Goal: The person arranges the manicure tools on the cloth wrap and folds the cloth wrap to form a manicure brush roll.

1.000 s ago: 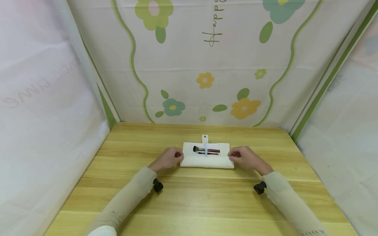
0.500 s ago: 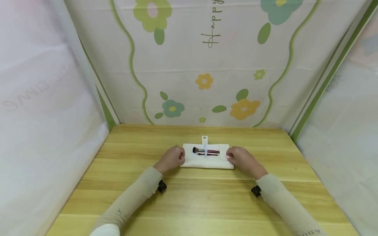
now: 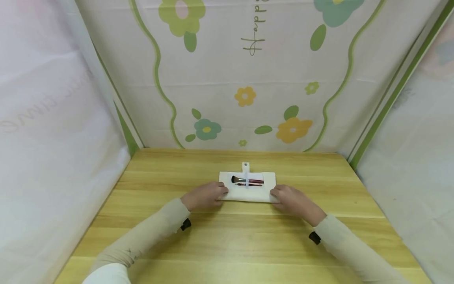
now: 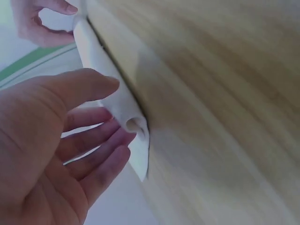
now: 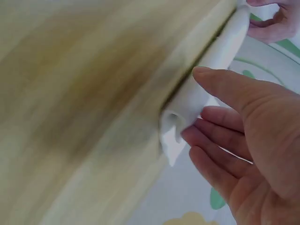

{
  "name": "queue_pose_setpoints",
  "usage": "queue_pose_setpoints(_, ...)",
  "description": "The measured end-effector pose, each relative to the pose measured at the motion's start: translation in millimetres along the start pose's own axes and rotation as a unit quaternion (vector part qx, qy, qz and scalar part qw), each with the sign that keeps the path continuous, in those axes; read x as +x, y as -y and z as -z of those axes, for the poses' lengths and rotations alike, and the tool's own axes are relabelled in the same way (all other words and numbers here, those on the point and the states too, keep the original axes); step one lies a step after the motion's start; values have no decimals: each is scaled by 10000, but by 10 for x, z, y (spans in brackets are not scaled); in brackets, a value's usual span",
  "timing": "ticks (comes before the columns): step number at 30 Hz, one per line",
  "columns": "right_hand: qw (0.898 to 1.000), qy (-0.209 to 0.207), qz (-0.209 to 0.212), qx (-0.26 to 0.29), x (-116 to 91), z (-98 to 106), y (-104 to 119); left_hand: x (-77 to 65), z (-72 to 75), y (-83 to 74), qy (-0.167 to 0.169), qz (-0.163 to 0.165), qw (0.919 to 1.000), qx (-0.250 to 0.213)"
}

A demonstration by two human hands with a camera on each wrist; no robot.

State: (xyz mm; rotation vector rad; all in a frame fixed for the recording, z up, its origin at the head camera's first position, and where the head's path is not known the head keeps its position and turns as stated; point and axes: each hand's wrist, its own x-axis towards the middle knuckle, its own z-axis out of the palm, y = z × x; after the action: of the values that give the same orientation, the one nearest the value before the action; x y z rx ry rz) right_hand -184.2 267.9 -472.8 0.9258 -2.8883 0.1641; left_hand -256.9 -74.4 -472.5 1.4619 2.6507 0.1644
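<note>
A white brush roll (image 3: 248,195), its near part rolled over, lies on the wooden table. Two red-handled brushes (image 3: 255,181) show on its open part, crossed by a pale band (image 3: 247,180). From the far edge sticks out a short strap (image 3: 246,167) with a snap. My left hand (image 3: 205,195) holds the near left corner, thumb at the front and fingers over the top. At the opposite corner, my right hand (image 3: 297,202) grips the roll the same way. Both wrist views show the curled end of the brush roll (image 4: 112,89) between thumb and fingers.
The wooden table (image 3: 234,240) reaches back to a flowered cloth wall (image 3: 220,86). Pale cloth hangs on the left side (image 3: 60,157) and the right side (image 3: 408,169). A small black device sits at each wrist.
Both hands have slid from the side edges toward the near corners, thumbs now at the front of the roll. The brush roll stays in about the same place.
</note>
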Motion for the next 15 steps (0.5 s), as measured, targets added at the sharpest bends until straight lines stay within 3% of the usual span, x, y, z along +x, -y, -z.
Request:
queue_pose_setpoints(4,9998,-82,24,151,-10,-67,-51,16,-34,-18,-58,53,9998,195)
queue_pose_setpoints(8,9983,29,-129,561,3,-106,-134,35,-58,-16,-183,115,9998,22)
queue_pose_setpoints(12,9920,350,-271,1181,60,-66,-240,49,-6,22,-139,230,9976,-635)
queue_pose_setpoints(15,9803,688,-416,1803,113,15,-355,77,46,102,-95,296,9909,-1312)
